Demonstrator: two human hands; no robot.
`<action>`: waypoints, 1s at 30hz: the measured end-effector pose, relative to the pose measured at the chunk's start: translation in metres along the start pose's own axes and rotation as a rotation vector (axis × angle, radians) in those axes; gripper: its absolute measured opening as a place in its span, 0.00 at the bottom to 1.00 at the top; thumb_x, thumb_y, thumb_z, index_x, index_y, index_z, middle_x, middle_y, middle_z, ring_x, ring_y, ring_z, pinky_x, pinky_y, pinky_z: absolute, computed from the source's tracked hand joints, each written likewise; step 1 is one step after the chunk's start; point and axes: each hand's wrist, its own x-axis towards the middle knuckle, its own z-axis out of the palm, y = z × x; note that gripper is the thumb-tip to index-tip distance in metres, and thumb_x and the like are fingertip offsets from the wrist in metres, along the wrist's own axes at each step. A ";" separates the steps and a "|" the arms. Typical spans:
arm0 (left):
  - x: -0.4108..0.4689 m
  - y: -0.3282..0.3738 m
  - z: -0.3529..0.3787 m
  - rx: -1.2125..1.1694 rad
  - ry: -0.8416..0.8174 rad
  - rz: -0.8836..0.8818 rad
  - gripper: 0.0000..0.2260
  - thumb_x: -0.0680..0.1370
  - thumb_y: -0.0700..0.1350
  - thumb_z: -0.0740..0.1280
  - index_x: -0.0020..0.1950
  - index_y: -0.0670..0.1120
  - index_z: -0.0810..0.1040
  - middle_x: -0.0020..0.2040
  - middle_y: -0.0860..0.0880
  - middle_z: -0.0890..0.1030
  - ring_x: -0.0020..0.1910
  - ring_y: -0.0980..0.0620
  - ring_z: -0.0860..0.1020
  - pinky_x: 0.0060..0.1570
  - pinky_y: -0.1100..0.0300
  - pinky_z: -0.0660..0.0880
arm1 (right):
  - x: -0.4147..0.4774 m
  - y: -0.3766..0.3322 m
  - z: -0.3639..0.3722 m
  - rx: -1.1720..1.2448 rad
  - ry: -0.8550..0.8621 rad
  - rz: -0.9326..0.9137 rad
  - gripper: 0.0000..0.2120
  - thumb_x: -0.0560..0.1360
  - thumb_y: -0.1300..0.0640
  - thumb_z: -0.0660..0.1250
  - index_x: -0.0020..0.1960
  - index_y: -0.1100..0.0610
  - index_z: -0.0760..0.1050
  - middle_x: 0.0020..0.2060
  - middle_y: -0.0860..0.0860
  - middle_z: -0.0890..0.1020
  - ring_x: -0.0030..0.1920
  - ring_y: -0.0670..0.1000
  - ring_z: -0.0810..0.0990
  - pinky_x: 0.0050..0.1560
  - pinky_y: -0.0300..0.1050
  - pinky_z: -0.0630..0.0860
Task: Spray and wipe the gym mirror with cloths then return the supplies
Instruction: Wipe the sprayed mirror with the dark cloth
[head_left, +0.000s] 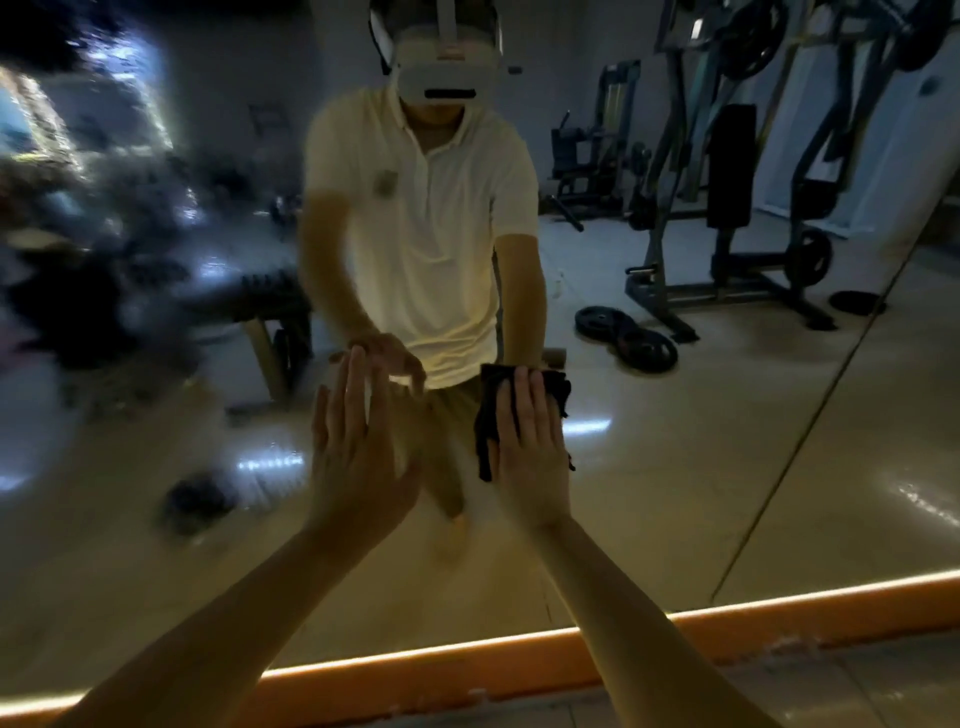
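Cloth: dark, bunched, pinned flat to the mirror under the right hand. Its long axis runs roughly up and down. The top edge shows above the fingertips, and a loose tail hangs down past the thumb side of the hand.

Right fingers: straight, close together, pointing up, laid flat on the cloth. They press it rather than curl round it. Palm toward the glass.

Left hand: bare, holds nothing. Left fingers straight and released, pointing up, thumb spread to the side. The tips meet their own reflection; cannot tell if they touch the glass or sit just off it. This hand is motion-blurred.

The two hands are level, side by side and near each other, low on the glass at centre. Both forearms reach up from the bottom of the view.

Mirror: upright wall panel filling most of the view. A wet, streaky smear covers its upper left; the right part reflects cleanly. A thin seam slants down the right side.

Along the mirror's lower edge runs a lit orange strip, with floor tiles below it.

Reflected: the person in a pale polo shirt and white headset, a weight machine at right, and weight plates lying on the floor in front of it.
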 end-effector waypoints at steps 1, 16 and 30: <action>0.001 -0.005 -0.007 0.000 -0.007 -0.017 0.44 0.74 0.46 0.75 0.82 0.34 0.55 0.84 0.35 0.53 0.84 0.36 0.51 0.80 0.35 0.54 | 0.008 -0.011 0.001 0.008 -0.011 -0.049 0.33 0.83 0.57 0.65 0.83 0.63 0.54 0.82 0.62 0.55 0.83 0.61 0.52 0.80 0.62 0.57; 0.103 -0.071 -0.074 0.117 0.164 -0.008 0.40 0.78 0.55 0.63 0.85 0.39 0.53 0.85 0.38 0.52 0.84 0.37 0.51 0.81 0.38 0.49 | 0.197 -0.020 -0.099 -0.062 0.167 -0.225 0.37 0.78 0.52 0.63 0.82 0.63 0.56 0.82 0.61 0.55 0.83 0.60 0.51 0.82 0.59 0.50; 0.160 -0.113 -0.119 0.291 0.189 0.079 0.38 0.81 0.61 0.63 0.82 0.37 0.60 0.83 0.36 0.59 0.82 0.36 0.58 0.78 0.35 0.57 | 0.281 -0.112 -0.109 -0.186 0.265 -0.439 0.41 0.78 0.54 0.64 0.83 0.61 0.46 0.82 0.61 0.56 0.83 0.61 0.52 0.82 0.60 0.48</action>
